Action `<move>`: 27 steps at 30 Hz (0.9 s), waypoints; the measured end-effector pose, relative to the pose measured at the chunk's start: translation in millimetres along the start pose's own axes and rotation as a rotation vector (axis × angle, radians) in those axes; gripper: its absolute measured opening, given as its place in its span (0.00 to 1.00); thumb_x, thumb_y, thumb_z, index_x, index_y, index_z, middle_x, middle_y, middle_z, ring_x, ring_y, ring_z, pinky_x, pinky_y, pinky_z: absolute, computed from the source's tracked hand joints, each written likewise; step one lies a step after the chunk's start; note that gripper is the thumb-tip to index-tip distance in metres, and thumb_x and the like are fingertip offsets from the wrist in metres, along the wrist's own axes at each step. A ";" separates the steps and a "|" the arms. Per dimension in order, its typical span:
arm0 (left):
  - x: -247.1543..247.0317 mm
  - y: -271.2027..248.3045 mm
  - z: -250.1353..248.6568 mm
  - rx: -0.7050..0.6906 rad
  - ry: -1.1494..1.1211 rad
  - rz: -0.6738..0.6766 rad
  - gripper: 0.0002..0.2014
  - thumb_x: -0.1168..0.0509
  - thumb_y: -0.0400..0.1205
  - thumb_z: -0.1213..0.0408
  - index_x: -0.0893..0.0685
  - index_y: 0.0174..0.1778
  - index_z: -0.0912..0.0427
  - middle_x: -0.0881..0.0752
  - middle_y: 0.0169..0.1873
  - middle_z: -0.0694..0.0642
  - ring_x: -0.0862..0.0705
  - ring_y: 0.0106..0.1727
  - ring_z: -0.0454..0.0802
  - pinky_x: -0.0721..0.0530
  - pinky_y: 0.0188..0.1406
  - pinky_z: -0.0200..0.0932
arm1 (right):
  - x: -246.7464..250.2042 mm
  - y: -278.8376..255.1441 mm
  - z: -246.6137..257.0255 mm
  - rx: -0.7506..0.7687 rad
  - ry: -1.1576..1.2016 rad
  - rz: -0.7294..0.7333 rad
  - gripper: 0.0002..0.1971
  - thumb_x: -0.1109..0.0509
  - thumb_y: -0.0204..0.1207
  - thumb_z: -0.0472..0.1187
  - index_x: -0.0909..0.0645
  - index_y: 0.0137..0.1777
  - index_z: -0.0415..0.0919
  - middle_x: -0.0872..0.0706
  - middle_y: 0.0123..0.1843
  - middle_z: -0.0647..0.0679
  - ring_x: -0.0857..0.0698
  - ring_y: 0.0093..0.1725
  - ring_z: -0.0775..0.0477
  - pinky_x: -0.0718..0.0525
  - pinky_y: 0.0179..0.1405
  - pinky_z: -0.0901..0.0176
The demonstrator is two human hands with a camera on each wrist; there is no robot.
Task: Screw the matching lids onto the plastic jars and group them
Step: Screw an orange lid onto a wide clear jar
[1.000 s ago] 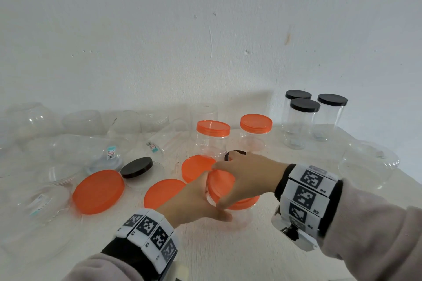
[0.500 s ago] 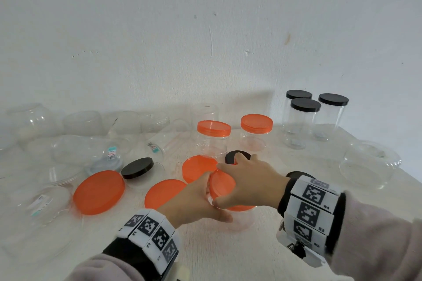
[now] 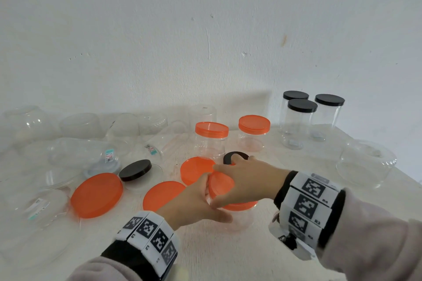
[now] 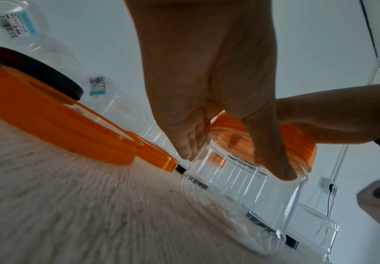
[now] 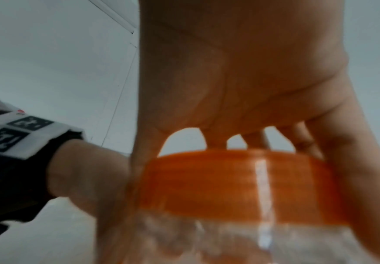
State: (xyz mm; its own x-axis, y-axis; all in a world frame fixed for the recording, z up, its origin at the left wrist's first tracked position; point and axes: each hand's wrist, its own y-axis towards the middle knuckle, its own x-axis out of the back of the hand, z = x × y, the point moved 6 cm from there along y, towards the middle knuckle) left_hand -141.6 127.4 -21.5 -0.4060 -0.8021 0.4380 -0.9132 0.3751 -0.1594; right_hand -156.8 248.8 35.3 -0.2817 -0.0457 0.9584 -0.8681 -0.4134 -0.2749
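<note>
A clear plastic jar [image 3: 242, 218] stands on the table near the front, with an orange lid [image 3: 222, 186] on its mouth. My left hand [image 3: 201, 205] wraps the jar's body [image 4: 240, 180] from the left, thumb across the front. My right hand [image 3: 246, 178] comes over the top and grips the orange lid [image 5: 240, 184] by its rim. Two orange-lidded jars [image 3: 211, 141] [image 3: 253, 132] stand behind. Three black-lidded jars [image 3: 301, 118] are grouped at the back right.
Loose orange lids [image 3: 97, 194] [image 3: 163, 194] [image 3: 197, 170] lie left of the hands. One black lid [image 3: 135, 170] rests on a jar, another [image 3: 235, 157] lies behind my right hand. Several open clear jars [image 3: 80, 153] crowd the left. A wide clear jar [image 3: 365, 164] stands at the right edge.
My right hand has turned on the orange lid, its wrist swinging lower and nearer. The left hand keeps its hold on the jar, which stays in place.
</note>
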 end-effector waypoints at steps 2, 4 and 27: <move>-2.4 0.4 0.2 -0.010 -0.056 0.031 0.56 0.15 0.63 0.59 0.45 0.82 0.47 0.26 0.64 0.30 0.28 0.64 0.22 0.25 0.55 0.21 | 2.1 -2.9 -2.8 0.067 0.018 0.105 0.45 0.34 0.60 0.77 0.50 0.77 0.78 0.38 0.76 0.51 0.35 0.73 0.38 0.25 0.66 0.40; -3.6 0.4 0.9 -0.010 -0.093 0.054 0.57 0.16 0.64 0.60 0.47 0.82 0.44 0.27 0.65 0.30 0.28 0.67 0.24 0.26 0.59 0.23 | 4.8 -4.1 -3.3 0.112 -0.008 0.067 0.45 0.34 0.61 0.77 0.51 0.77 0.78 0.35 0.73 0.52 0.30 0.70 0.41 0.23 0.64 0.45; -2.2 0.7 4.7 -0.011 -0.024 0.003 0.43 0.15 0.60 0.54 0.35 0.64 0.30 0.18 0.59 0.30 0.21 0.60 0.24 0.19 0.55 0.28 | -14.9 -10.4 0.4 0.032 0.044 -0.132 0.47 0.41 0.70 0.75 0.53 0.85 0.58 0.41 0.79 0.45 0.37 0.71 0.35 0.29 0.65 0.46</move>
State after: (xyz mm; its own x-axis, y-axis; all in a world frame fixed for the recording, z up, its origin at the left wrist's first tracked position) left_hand -141.5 127.3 -26.7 -0.4099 -0.8117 0.4161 -0.9114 0.3827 -0.1514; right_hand -143.4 253.5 23.9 -0.1841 0.0511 0.9816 -0.8855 -0.4421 -0.1430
